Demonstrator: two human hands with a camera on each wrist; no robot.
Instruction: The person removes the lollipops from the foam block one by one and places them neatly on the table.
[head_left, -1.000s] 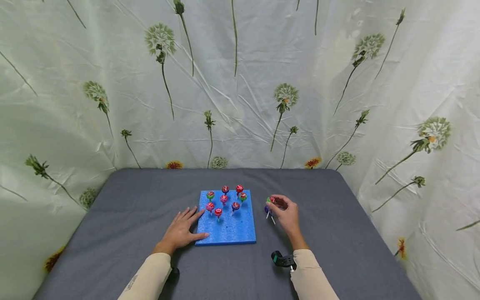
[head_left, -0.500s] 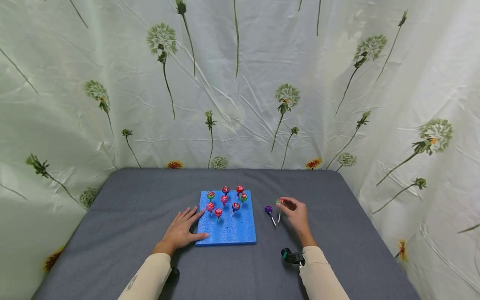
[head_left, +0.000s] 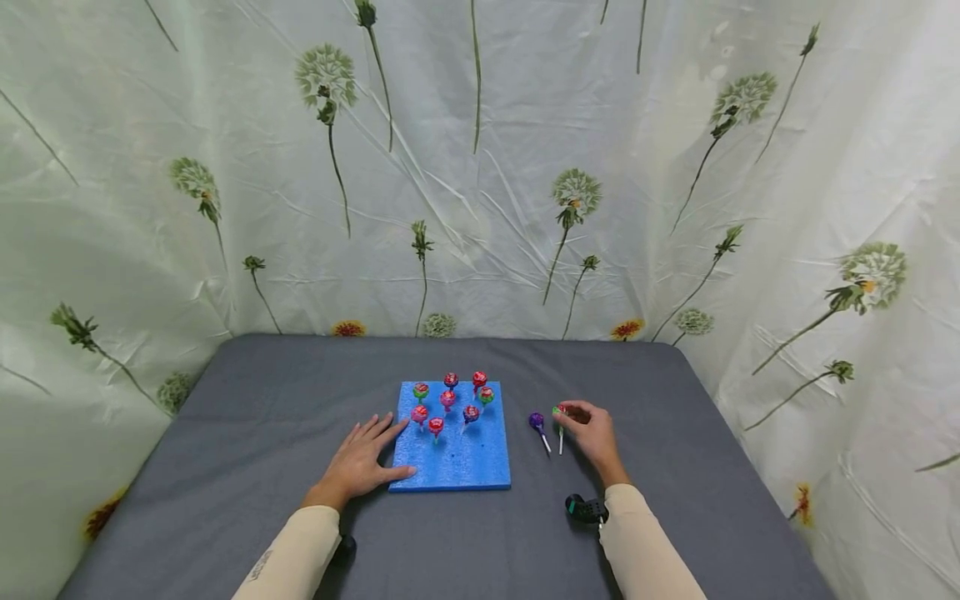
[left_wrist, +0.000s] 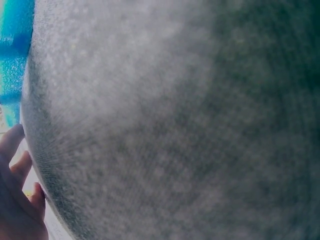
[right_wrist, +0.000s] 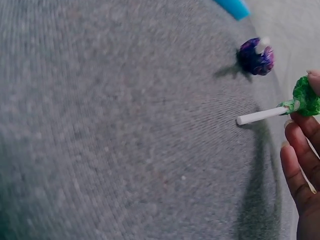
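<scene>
Head view shows the green lollipop (head_left: 559, 412) pinched by its wrapped head in the right hand (head_left: 592, 435), stick hanging down over the grey table (head_left: 262, 417). It looks light and rigid, with a crinkly, probably slippery wrapper; the thin stick likely gives the surer hold. At its 9 o'clock lies a purple lollipop (head_left: 537, 421), just beside. Further toward 9 o'clock sits the blue foam board (head_left: 457, 462) holding 8 upright lollipops. The left hand (head_left: 360, 462) rests flat, fingers spread, touching the board's left edge.
</scene>
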